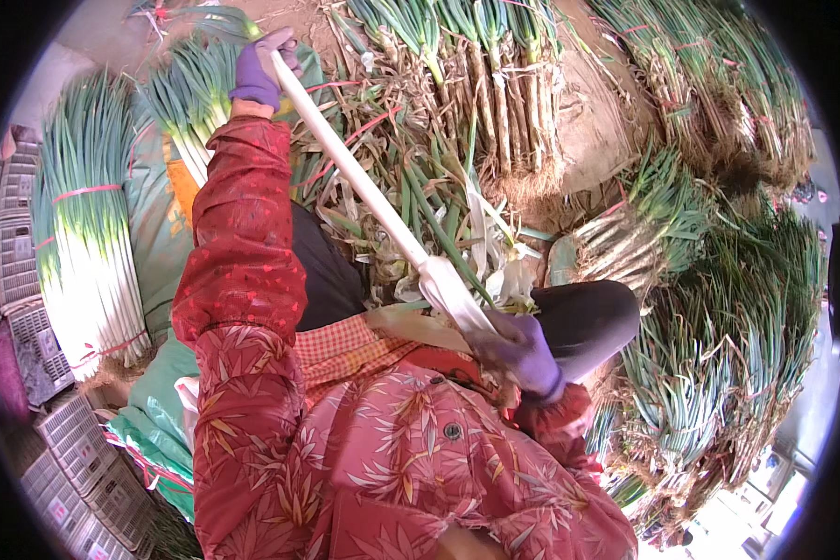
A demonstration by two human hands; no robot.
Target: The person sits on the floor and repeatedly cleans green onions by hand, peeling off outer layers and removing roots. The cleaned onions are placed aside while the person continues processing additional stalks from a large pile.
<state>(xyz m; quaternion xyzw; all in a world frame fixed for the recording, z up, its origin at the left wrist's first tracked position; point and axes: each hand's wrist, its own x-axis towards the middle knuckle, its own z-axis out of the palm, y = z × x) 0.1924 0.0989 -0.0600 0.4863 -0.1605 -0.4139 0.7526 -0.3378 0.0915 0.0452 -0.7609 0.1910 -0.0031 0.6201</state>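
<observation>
A long white-stemmed green onion [350,173] slants across the middle, from upper left down to lower right. My left hand [263,70], in a purple glove, is closed around it near its green top. At the lower end a pale outer skin [453,294] is bunched around the stalk. My right hand [523,355], also gloved in purple and somewhat blurred, is closed on this bunched end beside my bent knee. Its fingertips are partly hidden. Beneath the stalk lies a heap of stripped leaves and skins [383,205].
A tied bundle of clean green onions [89,233] stands at left, with another bundle [191,93] behind. Unpeeled, rooty onions [504,103] lie at the far side; more bundles [709,336] are piled at right. Grey plastic crates [93,457] line the left edge.
</observation>
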